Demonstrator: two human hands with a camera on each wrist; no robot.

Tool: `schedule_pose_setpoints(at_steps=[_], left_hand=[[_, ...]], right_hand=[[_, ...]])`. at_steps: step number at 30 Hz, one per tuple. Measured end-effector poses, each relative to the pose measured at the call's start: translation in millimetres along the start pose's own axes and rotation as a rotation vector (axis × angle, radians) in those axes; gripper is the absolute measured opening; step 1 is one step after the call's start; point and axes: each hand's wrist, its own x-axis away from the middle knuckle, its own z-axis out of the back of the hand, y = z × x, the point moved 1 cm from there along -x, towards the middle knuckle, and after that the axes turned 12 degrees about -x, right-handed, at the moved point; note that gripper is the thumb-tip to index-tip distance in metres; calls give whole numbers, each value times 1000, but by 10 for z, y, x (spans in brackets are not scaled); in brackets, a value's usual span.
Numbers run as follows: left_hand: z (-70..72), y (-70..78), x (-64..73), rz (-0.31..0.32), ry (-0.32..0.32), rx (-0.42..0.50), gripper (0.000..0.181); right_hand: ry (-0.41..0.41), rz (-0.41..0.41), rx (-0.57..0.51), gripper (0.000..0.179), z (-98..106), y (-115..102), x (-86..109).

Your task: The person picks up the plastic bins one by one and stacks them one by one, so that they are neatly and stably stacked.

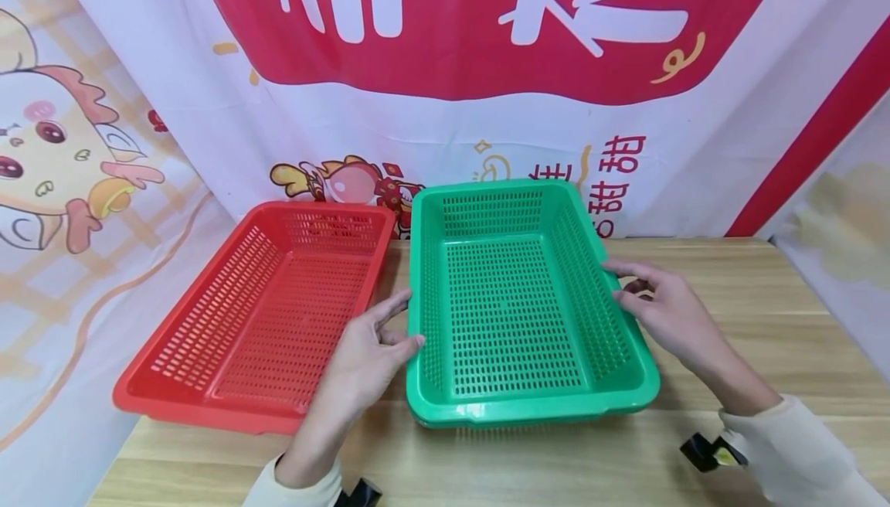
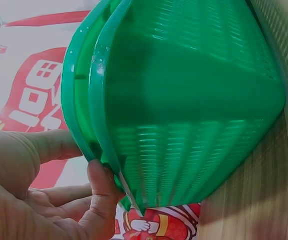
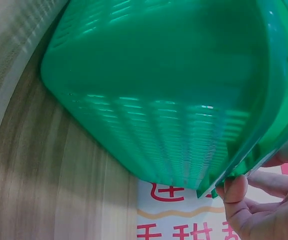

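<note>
Two green plastic baskets [image 1: 514, 314] with slotted walls stand nested on the table, their rims one above the other with a narrow gap, as both wrist views show. My left hand [image 1: 368, 352] grips the upper basket's left rim [image 2: 69, 75]. In the left wrist view its thumb [image 2: 102, 182] is right at the rim edge, with the index finger reaching behind. On the opposite side, my right hand [image 1: 670, 314] pinches the right rim, thumb [image 3: 235, 190] at the edge in the right wrist view. The upper basket's inside shows nothing in it.
Left of the green pair, a red slotted basket [image 1: 292, 321] stands close by, my left forearm passing over its near right corner. A printed cloth [image 1: 452, 128] hangs behind the wooden table [image 1: 751, 290], and another cloth [image 1: 83, 182] hangs along the left.
</note>
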Motion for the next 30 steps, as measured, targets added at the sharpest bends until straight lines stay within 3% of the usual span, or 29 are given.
schedule_pose_setpoints(at_steps=[11,21,26,30], left_hand=[[-11,-1,15,1,19,-55,63],[1,-41,-6,-9,36,-94,61],[15,-77,-30,-45,24,-68,59],[28,-85,-55,-27,-10,-19,61]], right_hand=[[4,23,82,45,-5,44,-22],[-8,10,47,46,-15,62,-15],[-12,8,30,46,-17,66,-12],[-16,-8,15,47,-15,66,-13]])
